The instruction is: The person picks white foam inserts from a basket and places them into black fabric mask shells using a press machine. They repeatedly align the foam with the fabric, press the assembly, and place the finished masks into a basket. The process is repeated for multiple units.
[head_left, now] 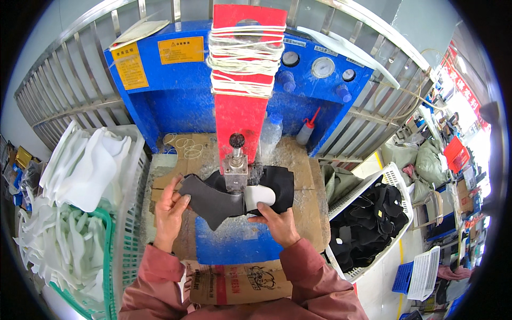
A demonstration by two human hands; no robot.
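A dark grey and black sheet piece, soft-looking with curved edges, lies under the metal head of a red machine arm. My left hand pinches its left corner between thumb and fingers. A smooth white pad rests on the black right part of the piece. My right hand presses its thumb on the pad's lower edge, the other fingers partly hidden beneath the black material. The metal head covers the middle of the piece, so I cannot tell whether it touches it.
Left, a white crate and a green basket hold white foam-like pieces. Right, a white basket holds black pieces. Behind the arm stand a blue machine housing, a clear bottle and a red-tipped bottle.
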